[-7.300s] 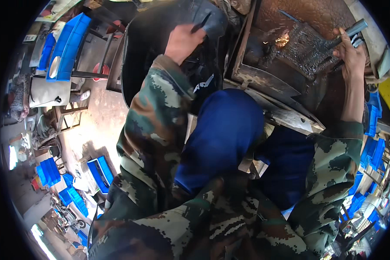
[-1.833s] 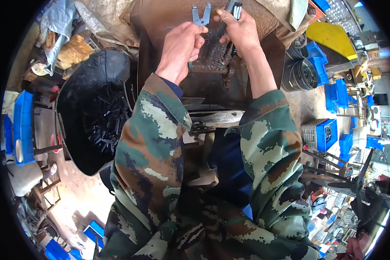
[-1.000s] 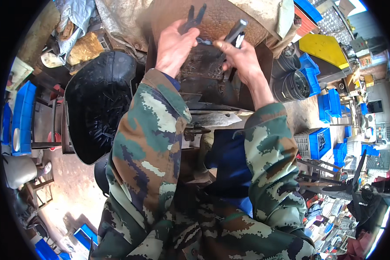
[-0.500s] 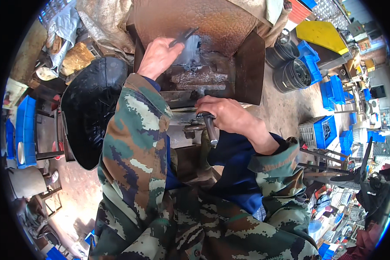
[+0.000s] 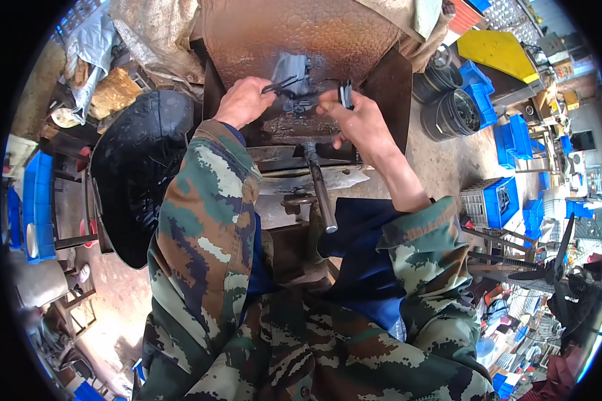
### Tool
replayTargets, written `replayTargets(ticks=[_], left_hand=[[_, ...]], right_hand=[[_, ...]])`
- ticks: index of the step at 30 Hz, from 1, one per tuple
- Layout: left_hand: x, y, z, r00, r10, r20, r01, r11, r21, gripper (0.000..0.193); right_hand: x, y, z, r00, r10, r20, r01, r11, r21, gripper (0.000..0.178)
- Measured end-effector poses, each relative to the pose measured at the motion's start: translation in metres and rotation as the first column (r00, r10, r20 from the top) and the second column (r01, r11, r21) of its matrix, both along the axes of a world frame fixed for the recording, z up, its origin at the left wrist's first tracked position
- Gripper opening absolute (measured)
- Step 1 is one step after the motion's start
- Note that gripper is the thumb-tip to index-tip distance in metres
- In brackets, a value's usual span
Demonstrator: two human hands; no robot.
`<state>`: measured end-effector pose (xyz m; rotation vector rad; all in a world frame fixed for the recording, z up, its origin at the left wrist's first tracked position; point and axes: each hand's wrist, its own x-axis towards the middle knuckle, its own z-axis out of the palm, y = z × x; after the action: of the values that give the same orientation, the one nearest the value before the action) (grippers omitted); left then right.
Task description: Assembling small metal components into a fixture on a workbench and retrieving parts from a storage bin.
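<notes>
My left hand [image 5: 246, 100] is closed on a few thin dark metal pieces [image 5: 281, 85] that stick out to the right past its fingertips. Facing it, my right hand [image 5: 360, 120] is bent with its fingers pinched, and a small stack of dark flat pieces [image 5: 345, 95] stands up from its grip. Both hands are over the dirty metal work area of a machine, where a greyish block [image 5: 297, 123] lies below them. A bare metal bar handle [image 5: 322, 194] slopes down toward me, with neither hand on it.
A brown, stained sheet [image 5: 294, 30] rises behind the work area, with a metal side plate [image 5: 388, 100] at its right. A large black tub [image 5: 140, 174] stands at my left. Dark buckets [image 5: 450, 113] and blue bins [image 5: 502, 204] stand at the right.
My right hand has left the bar handle and moved up to the work area, where it now grips dark pieces. The bar swung or came into fuller view. My left hand shifted slightly downward.
</notes>
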<state>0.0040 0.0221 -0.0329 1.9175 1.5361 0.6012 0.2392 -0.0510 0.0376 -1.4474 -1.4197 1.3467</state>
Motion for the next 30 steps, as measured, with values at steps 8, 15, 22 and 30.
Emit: replayTargets(ticks=[8,15,22,30], left_hand=[[0.008,-0.026,0.052,0.819,0.051,0.572,0.123,0.957,-0.262,0.023],[0.015,-0.027,0.048,0.675,0.08,0.734,0.187,0.943,-0.275,0.028],[-0.009,-0.001,0.008,0.802,0.138,0.581,0.074,0.942,-0.326,0.03],[-0.011,0.008,-0.027,0.922,-0.133,0.364,0.221,0.952,-0.213,0.027]], right_hand=[[-0.025,0.019,-0.003,0.858,-0.18,-0.481,0.173,0.983,-0.06,0.021],[-0.031,0.019,-0.003,0.848,-0.203,-0.49,0.239,0.971,0.013,0.013],[-0.02,0.004,-0.005,0.869,-0.248,-0.429,0.275,0.961,0.002,0.013],[-0.001,-0.003,-0.003,0.822,-0.255,-0.509,0.278,0.96,-0.033,0.013]])
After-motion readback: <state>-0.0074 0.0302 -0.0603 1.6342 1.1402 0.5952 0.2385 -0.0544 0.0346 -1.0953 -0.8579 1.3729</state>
